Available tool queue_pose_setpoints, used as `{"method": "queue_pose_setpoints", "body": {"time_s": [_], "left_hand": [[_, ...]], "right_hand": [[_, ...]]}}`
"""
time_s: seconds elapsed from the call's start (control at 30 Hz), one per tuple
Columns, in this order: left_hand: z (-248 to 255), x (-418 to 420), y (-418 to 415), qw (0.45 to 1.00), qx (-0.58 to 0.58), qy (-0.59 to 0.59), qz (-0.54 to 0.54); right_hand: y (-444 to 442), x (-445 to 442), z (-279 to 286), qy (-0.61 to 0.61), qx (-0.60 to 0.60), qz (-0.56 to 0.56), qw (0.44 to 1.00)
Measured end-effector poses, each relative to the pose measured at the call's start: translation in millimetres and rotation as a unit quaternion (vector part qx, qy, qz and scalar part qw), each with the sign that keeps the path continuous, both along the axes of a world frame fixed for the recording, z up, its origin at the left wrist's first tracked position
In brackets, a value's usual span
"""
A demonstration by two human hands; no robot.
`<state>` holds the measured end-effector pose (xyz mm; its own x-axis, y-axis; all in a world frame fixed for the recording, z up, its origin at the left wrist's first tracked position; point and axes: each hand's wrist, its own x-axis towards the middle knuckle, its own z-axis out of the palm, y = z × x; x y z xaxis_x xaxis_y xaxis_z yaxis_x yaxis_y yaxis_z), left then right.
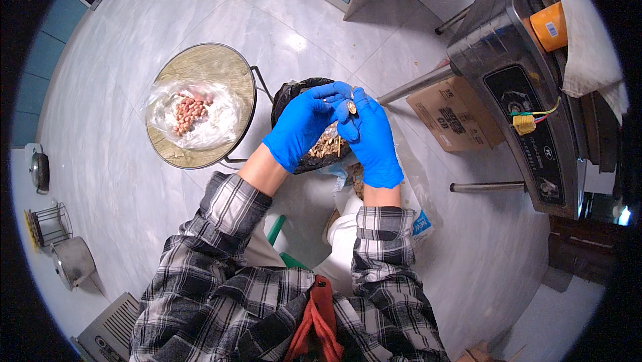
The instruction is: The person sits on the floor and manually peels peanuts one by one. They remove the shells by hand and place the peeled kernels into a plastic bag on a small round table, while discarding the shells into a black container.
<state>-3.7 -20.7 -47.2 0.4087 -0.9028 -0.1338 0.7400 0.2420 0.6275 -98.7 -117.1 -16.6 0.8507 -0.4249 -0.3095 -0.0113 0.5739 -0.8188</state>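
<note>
Both my hands wear blue gloves and meet above a bin with a black plastic liner [286,96], which holds peanut shells [326,148]. My right hand [372,136] holds a piece of peanut shell [352,107] at its fingers. My left hand [306,123] has its fingertips against the right ones; whether it grips something is hard to tell. To the left, a clear plastic bag [225,111] with shelled pinkish peanuts [189,112] lies on a round wood-topped stool [200,58]. Partly hidden under my right wrist, a plastic bag [421,224] holds what look like unshelled peanuts [357,181].
At the right, a metal gas stove [531,146] stands on tubular legs, with a cardboard box [454,113] beneath it. Part of a green seat [291,260] shows between my legs. A metal pot [73,261] and a wire rack [50,224] are at the far left.
</note>
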Motion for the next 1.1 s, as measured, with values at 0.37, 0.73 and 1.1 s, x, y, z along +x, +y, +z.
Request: {"method": "queue_pose_setpoints", "body": {"time_s": [0.37, 0.73, 1.1], "left_hand": [[18, -2, 13, 0.913, 0.160, -0.352, 0.132], [13, 15, 20, 0.928, 0.161, -0.325, 0.081], [21, 27, 27, 0.992, -0.046, 0.109, 0.031]], "right_hand": [[-8, -1, -5, -0.018, -0.018, -0.006, 1.000], [2, 8, -11, 0.064, -0.197, -0.032, 0.978], [-9, 3, -15, 0.060, -0.177, -0.045, 0.981]]}}
